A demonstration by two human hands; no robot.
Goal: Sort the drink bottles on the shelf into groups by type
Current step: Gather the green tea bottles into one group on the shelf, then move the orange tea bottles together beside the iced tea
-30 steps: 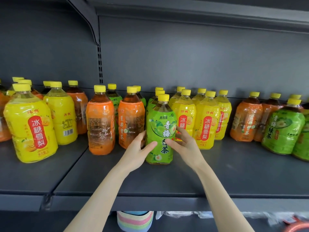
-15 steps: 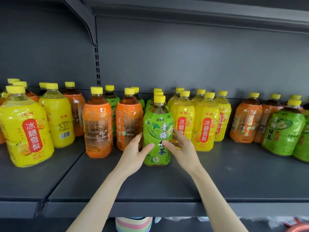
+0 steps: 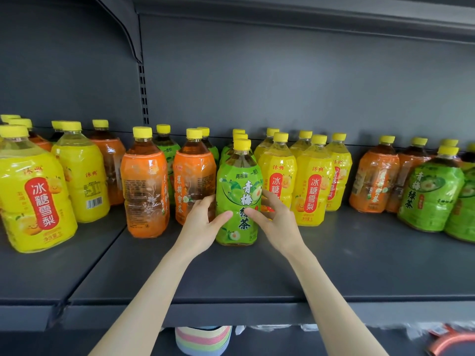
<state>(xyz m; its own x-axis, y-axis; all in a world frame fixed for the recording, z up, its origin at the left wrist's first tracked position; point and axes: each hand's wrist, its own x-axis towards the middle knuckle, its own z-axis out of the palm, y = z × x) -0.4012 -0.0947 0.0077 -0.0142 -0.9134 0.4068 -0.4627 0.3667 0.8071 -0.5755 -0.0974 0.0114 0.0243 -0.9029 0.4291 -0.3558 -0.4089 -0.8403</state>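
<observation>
- Dark grey metal shelf (image 3: 334,255), spanning the whole view, backed by a grey panel (image 3: 257,80) with a slotted upright (image 3: 143,96) left of centre.
- Mixed row of yellow-capped drink bottles along the back half of that shelf, all upright.
- At far left, a big yellow-label bottle (image 3: 33,196) nearest the camera, a second yellow one (image 3: 82,176) just beside it, orange ones partly hidden behind.
- Left of centre, two orange-label bottles (image 3: 145,186) (image 3: 194,176) side by side, green-label ones (image 3: 168,150) peeking out behind them.
- In the centre, a green-label bottle (image 3: 237,196) standing forward of its neighbours, more green ones lined up straight behind it, only caps and shoulders showing.
- Right of centre, a cluster of yellow-label bottles (image 3: 312,186) several deep, touching one another.
- At far right, well apart from that cluster, orange-label bottles (image 3: 375,181) and then green-label bottles (image 3: 429,199), the last cut off by the frame edge.
- Both bare forearms reaching up from the bottom edge to the central green bottle.
- Left hand (image 3: 199,222) cupped round the bottle's left side, thumb pressed on the label front, fingers wrapped behind.
- Right hand (image 3: 276,217) mirrored on the right side, thumb on the label, fingers (image 3: 268,195) between this bottle and the yellow one beside it.
- Bottle base down on the shelf, or so it looked; any slight lift impossible to tell.
- Below the shelf, a striped pastel object (image 3: 203,340) and a red-orange curved item (image 3: 452,343), both only partly seen.
</observation>
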